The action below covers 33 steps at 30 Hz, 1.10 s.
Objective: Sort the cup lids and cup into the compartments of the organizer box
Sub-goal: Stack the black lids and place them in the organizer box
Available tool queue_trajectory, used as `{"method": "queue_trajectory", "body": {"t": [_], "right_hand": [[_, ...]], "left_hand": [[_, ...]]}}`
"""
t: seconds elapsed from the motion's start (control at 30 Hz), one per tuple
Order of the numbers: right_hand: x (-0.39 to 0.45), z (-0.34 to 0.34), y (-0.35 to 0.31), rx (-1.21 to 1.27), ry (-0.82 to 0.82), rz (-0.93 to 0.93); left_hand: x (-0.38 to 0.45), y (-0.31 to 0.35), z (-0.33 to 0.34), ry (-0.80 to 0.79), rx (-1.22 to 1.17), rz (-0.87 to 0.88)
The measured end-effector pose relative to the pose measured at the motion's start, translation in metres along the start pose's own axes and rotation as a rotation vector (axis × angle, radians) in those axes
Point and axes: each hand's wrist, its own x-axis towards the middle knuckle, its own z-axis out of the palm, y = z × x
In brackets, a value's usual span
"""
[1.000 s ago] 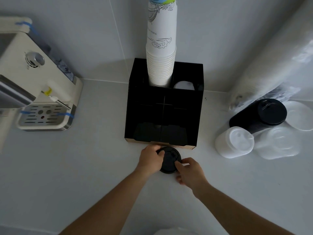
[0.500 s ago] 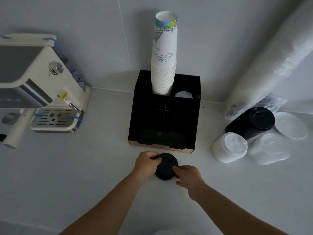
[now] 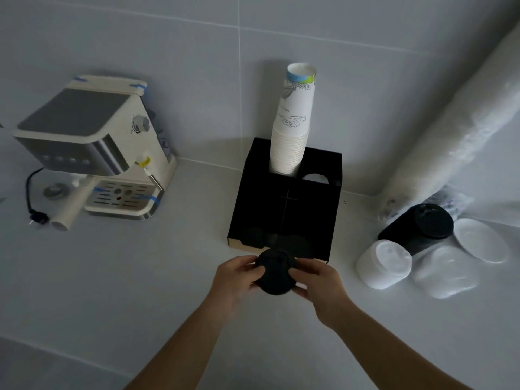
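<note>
My left hand (image 3: 235, 275) and my right hand (image 3: 320, 280) both grip a stack of black cup lids (image 3: 275, 273) just in front of the black organizer box (image 3: 309, 218). A tall stack of white paper cups (image 3: 291, 130) stands in the box's back left compartment. Something white (image 3: 316, 177) shows in the back right compartment. To the right on the counter lie a stack of white lids (image 3: 384, 263), a stack of black lids (image 3: 419, 226), a clear wrapped lid stack (image 3: 447, 271) and a white flat lid (image 3: 481, 239).
A cream espresso machine (image 3: 92, 153) with a drip tray stands at the left, its cord and plug (image 3: 36, 218) on the counter. A long plastic-wrapped sleeve (image 3: 455, 136) leans against the wall at the right. The tiled wall is close behind the box.
The view has tilted up and back, showing more wall and the whole machine. Both hands have tightened around the black lids and lifted them slightly toward the box front.
</note>
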Motion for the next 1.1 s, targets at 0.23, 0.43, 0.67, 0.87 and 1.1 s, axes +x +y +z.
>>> {"method": "queue_trajectory", "body": {"t": [0.23, 0.43, 0.67, 0.87, 1.1], "right_hand": [[0.014, 0.014, -0.037, -0.122, -0.050, -0.131], [0.035, 0.028, -0.060, -0.227, -0.091, -0.155], [0.063, 0.043, -0.088, -0.356, -0.119, -0.150], [0.096, 0.060, -0.102, -0.514, -0.127, -0.147], [0.132, 0.078, -0.115, -0.850, -0.211, -0.111]], "left_hand": [[0.003, 0.015, -0.004, 0.113, -0.039, 0.095], [0.009, 0.026, -0.009, 0.198, -0.066, 0.110], [0.027, 0.035, -0.013, 0.217, -0.063, 0.097], [0.044, 0.035, -0.005, 0.295, -0.011, 0.093], [0.052, 0.042, 0.000, 0.238, -0.049, -0.001]]}}
